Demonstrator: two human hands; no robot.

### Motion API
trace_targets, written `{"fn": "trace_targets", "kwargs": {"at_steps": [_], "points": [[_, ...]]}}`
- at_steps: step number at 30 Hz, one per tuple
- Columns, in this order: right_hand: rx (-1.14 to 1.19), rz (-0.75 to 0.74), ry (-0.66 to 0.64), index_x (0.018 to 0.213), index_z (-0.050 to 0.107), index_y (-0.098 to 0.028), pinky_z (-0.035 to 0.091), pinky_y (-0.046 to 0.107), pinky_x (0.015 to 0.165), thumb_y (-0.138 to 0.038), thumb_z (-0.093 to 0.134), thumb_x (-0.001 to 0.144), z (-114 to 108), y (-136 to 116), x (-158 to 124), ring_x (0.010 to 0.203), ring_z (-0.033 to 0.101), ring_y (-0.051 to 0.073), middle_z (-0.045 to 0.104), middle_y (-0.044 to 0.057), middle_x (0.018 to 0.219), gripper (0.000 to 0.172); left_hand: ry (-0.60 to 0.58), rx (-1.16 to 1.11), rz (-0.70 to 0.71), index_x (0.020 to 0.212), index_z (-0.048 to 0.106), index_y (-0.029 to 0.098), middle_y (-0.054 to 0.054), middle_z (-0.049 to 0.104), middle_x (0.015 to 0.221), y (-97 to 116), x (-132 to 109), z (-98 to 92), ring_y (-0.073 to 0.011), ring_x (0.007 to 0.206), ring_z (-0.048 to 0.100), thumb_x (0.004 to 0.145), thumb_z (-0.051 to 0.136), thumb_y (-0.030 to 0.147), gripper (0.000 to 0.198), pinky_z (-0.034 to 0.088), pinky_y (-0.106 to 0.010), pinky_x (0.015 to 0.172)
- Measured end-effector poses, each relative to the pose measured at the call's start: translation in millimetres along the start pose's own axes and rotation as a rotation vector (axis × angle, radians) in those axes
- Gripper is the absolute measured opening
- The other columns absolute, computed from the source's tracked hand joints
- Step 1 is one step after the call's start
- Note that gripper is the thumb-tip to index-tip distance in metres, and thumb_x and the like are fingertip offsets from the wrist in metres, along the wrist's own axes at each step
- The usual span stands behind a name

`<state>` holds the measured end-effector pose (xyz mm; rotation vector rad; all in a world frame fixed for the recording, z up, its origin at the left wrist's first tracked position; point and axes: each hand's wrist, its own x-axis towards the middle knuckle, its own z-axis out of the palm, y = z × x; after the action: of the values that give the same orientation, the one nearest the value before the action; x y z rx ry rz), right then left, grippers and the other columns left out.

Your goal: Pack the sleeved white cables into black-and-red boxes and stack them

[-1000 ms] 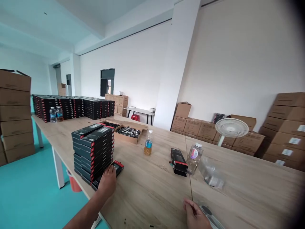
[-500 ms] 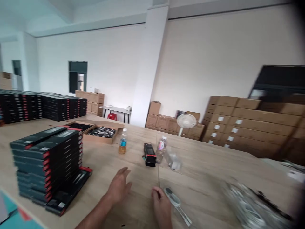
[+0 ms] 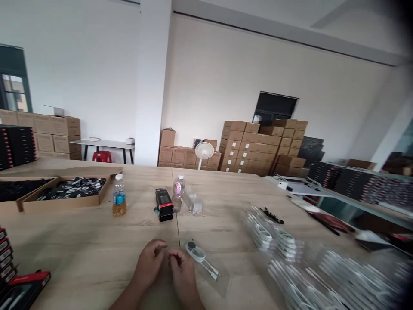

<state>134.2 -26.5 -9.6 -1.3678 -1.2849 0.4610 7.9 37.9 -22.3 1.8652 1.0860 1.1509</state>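
My left hand [image 3: 149,263] and my right hand [image 3: 180,266] lie close together on the wooden table [image 3: 80,245], near its front edge. Both have their fingers curled in; nothing shows in them. Just right of my right hand lies a clear bag with a white coiled cable [image 3: 201,258] in it, close to my fingertips but apart from them. A black box with a red band [image 3: 164,204] stands further back at the table's middle.
A bottle of amber drink [image 3: 119,201] and a clear bottle [image 3: 178,193] stand behind. Open cardboard trays [image 3: 63,193] sit at the left, black boxes [image 3: 19,288] at the lower left. Several bagged cables [image 3: 290,258] spread at the right. Stacked cartons [image 3: 258,146] and a fan [image 3: 204,151] line the wall.
The view has swung right, away from the stack of black boxes. My left hand left that stack and came in beside my right hand at the bagged cable.
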Motion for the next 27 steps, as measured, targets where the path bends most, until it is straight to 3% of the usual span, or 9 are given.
{"fn": "trace_targets", "kwargs": {"at_steps": [6, 9, 12, 14, 17, 20, 22, 24, 27], "points": [[-0.025, -0.052, 0.000, 0.087, 0.075, -0.020, 0.052, 0.030, 0.068, -0.027, 0.054, 0.085, -3.6, -12.5, -11.1, 0.074, 0.067, 0.021, 0.073, 0.007, 0.082, 0.022, -0.031, -0.003, -0.012, 0.092, 0.071, 0.022, -0.006, 0.073, 0.105, 4.2, 0.4, 1.9, -0.0224, 0.104, 0.066, 0.080, 0.048, 0.026, 0.026, 0.049, -0.039, 0.096], [0.008, -0.045, 0.017, 0.086, 0.076, -0.021, 0.051, 0.029, 0.070, -0.027, 0.057, 0.083, -5.2, -18.6, -1.6, 0.077, 0.065, 0.020, 0.072, 0.006, 0.084, 0.019, -0.037, -0.001, -0.013, 0.089, 0.071, 0.022, -0.006, 0.073, 0.102, 7.4, 1.0, 1.9, -0.0221, 0.102, 0.066, 0.079, 0.048, 0.022, 0.025, 0.049, -0.037, 0.095], [0.251, 0.151, 0.015, 0.083, 0.076, -0.021, 0.052, 0.030, 0.076, -0.030, 0.069, 0.074, -0.4, -20.7, 32.2, 0.090, 0.065, 0.023, 0.074, 0.007, 0.089, 0.015, -0.038, 0.002, -0.018, 0.087, 0.070, 0.021, -0.005, 0.073, 0.099, 9.3, 1.9, 3.8, -0.0211, 0.100, 0.065, 0.077, 0.045, 0.016, 0.027, 0.048, -0.035, 0.093], [0.385, 0.287, 0.006, 0.089, 0.075, -0.019, 0.053, 0.030, 0.068, -0.029, 0.073, 0.069, 8.8, -18.6, 64.2, 0.090, 0.067, 0.024, 0.074, 0.008, 0.095, 0.023, -0.033, 0.008, -0.026, 0.086, 0.070, 0.020, -0.006, 0.072, 0.097, 9.6, 2.7, 5.7, -0.0209, 0.096, 0.064, 0.078, 0.043, 0.014, 0.029, 0.047, -0.035, 0.090], [0.494, 0.406, -0.029, 0.104, 0.069, -0.019, 0.048, 0.024, 0.053, -0.026, 0.070, 0.071, 31.1, -12.4, 112.2, 0.082, 0.071, 0.021, 0.073, 0.008, 0.102, 0.034, -0.029, 0.019, -0.028, 0.083, 0.069, 0.019, -0.006, 0.071, 0.092, 8.9, 4.0, 8.8, -0.0208, 0.092, 0.063, 0.076, 0.043, 0.012, 0.028, 0.047, -0.034, 0.086], [0.582, 0.526, -0.056, 0.105, 0.064, -0.018, 0.048, 0.021, 0.051, -0.022, 0.066, 0.080, 57.4, -6.8, 148.4, 0.070, 0.071, 0.016, 0.071, 0.004, 0.085, 0.026, -0.023, 0.040, -0.009, 0.079, 0.067, 0.019, -0.006, 0.070, 0.090, 6.3, 6.0, 12.7, -0.0211, 0.092, 0.062, 0.072, 0.044, 0.008, 0.027, 0.046, -0.033, 0.086], [0.612, 0.580, -0.054, 0.101, 0.062, -0.016, 0.049, 0.021, 0.052, -0.026, 0.062, 0.088, 72.2, -5.1, 164.6, 0.063, 0.066, 0.012, 0.068, 0.000, 0.078, 0.017, -0.016, 0.062, 0.004, 0.076, 0.066, 0.019, -0.006, 0.069, 0.088, 3.2, 7.9, 15.5, -0.0217, 0.092, 0.062, 0.069, 0.045, 0.006, 0.026, 0.046, -0.032, 0.085], [0.624, 0.603, -0.042, 0.099, 0.062, -0.014, 0.051, 0.022, 0.053, -0.033, 0.058, 0.095, 80.5, -4.8, 174.7, 0.060, 0.061, 0.009, 0.065, -0.001, 0.078, 0.020, -0.010, 0.086, 0.018, 0.075, 0.065, 0.019, -0.006, 0.068, 0.087, 0.0, 9.9, 17.1, -0.0224, 0.093, 0.061, 0.065, 0.046, 0.003, 0.027, 0.047, -0.032, 0.085], [0.594, 0.605, -0.039, 0.097, 0.061, -0.014, 0.049, 0.021, 0.050, -0.037, 0.055, 0.096, 73.5, -5.6, 175.7, 0.054, 0.056, 0.007, 0.062, -0.003, 0.075, 0.024, 0.034, 0.124, 0.050, 0.085, 0.066, 0.017, -0.008, 0.067, 0.095, 0.5, 10.5, 13.3, -0.0244, 0.099, 0.060, 0.062, 0.044, 0.000, 0.036, 0.047, -0.036, 0.090]]}}
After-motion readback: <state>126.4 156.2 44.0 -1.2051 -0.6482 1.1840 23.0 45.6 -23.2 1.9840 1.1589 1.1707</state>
